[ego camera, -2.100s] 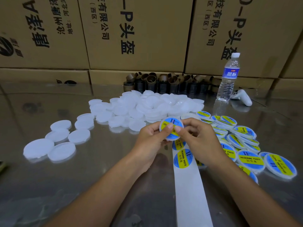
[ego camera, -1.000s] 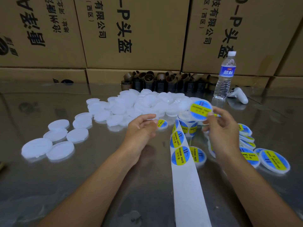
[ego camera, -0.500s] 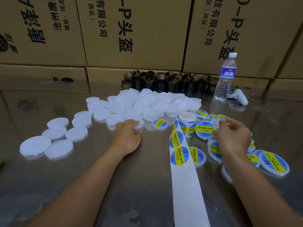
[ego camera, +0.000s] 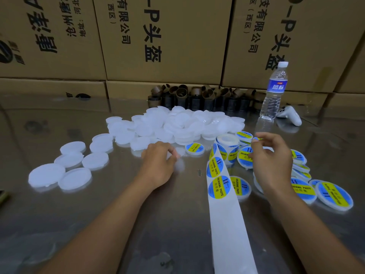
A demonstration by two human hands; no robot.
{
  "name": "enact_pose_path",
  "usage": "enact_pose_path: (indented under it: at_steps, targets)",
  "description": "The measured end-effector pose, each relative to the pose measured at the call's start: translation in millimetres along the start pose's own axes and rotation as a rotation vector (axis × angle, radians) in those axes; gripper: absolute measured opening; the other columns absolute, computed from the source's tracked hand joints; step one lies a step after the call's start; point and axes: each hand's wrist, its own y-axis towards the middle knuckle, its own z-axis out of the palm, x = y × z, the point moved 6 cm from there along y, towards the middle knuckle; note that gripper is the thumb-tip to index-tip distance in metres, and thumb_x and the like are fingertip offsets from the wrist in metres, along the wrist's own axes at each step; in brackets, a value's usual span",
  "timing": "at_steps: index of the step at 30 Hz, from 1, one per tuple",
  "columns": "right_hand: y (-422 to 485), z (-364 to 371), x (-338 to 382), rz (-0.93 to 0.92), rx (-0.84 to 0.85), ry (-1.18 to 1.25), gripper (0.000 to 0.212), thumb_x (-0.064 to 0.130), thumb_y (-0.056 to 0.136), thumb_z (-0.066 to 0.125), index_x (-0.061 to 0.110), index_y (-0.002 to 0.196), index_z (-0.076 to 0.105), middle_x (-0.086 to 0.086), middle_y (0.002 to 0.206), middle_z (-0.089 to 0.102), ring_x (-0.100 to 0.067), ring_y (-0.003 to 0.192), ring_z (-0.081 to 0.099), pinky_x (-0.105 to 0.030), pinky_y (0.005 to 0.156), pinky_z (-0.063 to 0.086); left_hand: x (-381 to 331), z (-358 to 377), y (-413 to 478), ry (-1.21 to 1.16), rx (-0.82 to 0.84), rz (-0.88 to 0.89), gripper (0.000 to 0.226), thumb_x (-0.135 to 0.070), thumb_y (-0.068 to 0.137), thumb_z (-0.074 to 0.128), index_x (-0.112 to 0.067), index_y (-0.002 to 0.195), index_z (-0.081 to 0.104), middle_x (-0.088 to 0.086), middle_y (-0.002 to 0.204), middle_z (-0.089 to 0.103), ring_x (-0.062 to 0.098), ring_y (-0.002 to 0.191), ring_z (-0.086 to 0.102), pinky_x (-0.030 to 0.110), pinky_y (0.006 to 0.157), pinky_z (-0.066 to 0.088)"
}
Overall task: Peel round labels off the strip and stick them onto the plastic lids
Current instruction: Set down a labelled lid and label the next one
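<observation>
A white backing strip (ego camera: 231,234) runs from a small roll (ego camera: 227,140) toward me, with blue-and-yellow round labels (ego camera: 219,186) on it. Blank white lids (ego camera: 183,125) are heaped at the centre back, and more lie scattered at the left (ego camera: 46,175). Labelled lids (ego camera: 333,192) lie at the right, with one apart (ego camera: 194,148) by the heap. My left hand (ego camera: 158,163) lies at the heap's near edge, its fingers curled on a blank lid (ego camera: 179,164) that looks blurred. Above the labelled lids hovers my right hand (ego camera: 270,161), fingers loosely bent and holding nothing.
The table (ego camera: 98,214) is shiny metal. A water bottle (ego camera: 273,91) and a white controller (ego camera: 290,115) stand at the back right. Brown cardboard rings (ego camera: 197,95) line the back edge in front of stacked cartons (ego camera: 164,36).
My right hand carried the finished labelled lid to the right, set it among the others and let go. My left hand reached to the heap and took a blank lid.
</observation>
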Motion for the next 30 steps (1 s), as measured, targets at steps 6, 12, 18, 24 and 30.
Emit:
enact_pose_path:
  at_steps: [6, 12, 18, 24, 30]
  targets:
    - [-22.9, 24.7, 24.3, -0.236, 0.342, -0.037, 0.033, 0.012, 0.083, 0.067, 0.036, 0.104, 0.062, 0.016, 0.103, 0.060, 0.002, 0.091, 0.055, -0.006, 0.075, 0.040, -36.6, 0.0, -8.1, -0.538, 0.140, 0.119, 0.021, -0.012, 0.094, 0.056, -0.022, 0.076, 0.055, -0.011, 0.075, 0.058, -0.001, 0.072, 0.054, 0.015, 0.073, 0.041]
    - [-33.6, 40.2, 24.7, -0.339, 0.565, -0.195, 0.024, 0.018, 0.082, 0.071, 0.037, 0.098, 0.069, 0.020, 0.083, 0.065, 0.001, 0.084, 0.053, -0.006, 0.073, 0.035, -58.4, 2.7, -18.7, -0.646, 0.223, 0.218, 0.019, -0.009, 0.096, 0.054, -0.019, 0.080, 0.058, -0.002, 0.080, 0.060, 0.009, 0.079, 0.055, 0.025, 0.077, 0.044]
    - [-33.8, 42.4, 19.6, 0.003, 0.618, 0.157, 0.012, 0.011, 0.080, 0.072, 0.022, 0.081, 0.068, -0.005, 0.068, 0.071, -0.012, 0.065, 0.063, -0.031, 0.069, 0.051, -59.7, 0.2, -21.2, -0.979, 0.141, 0.081, 0.022, -0.038, 0.082, 0.059, -0.020, 0.089, 0.067, -0.015, 0.079, 0.069, -0.002, 0.079, 0.061, 0.016, 0.073, 0.048]
    - [-45.3, 49.4, 23.4, 0.207, 0.688, 0.353, 0.013, 0.004, 0.077, 0.071, 0.007, 0.078, 0.059, -0.017, 0.075, 0.071, -0.019, 0.066, 0.069, -0.026, 0.066, 0.056, -66.7, 20.0, -28.3, -1.312, 0.266, -0.077, 0.035, -0.038, 0.076, 0.060, -0.015, 0.101, 0.067, 0.001, 0.088, 0.072, 0.014, 0.081, 0.067, 0.023, 0.063, 0.053]
    - [-51.0, 55.1, 23.5, 0.241, 0.749, 0.360, 0.020, 0.018, 0.069, 0.073, 0.008, 0.083, 0.061, -0.013, 0.074, 0.072, -0.019, 0.066, 0.069, -0.022, 0.062, 0.055, -70.2, 26.4, -29.2, -1.437, 0.293, -0.122, 0.021, -0.035, 0.077, 0.058, -0.025, 0.089, 0.073, 0.004, 0.090, 0.072, 0.017, 0.077, 0.065, 0.027, 0.062, 0.049]
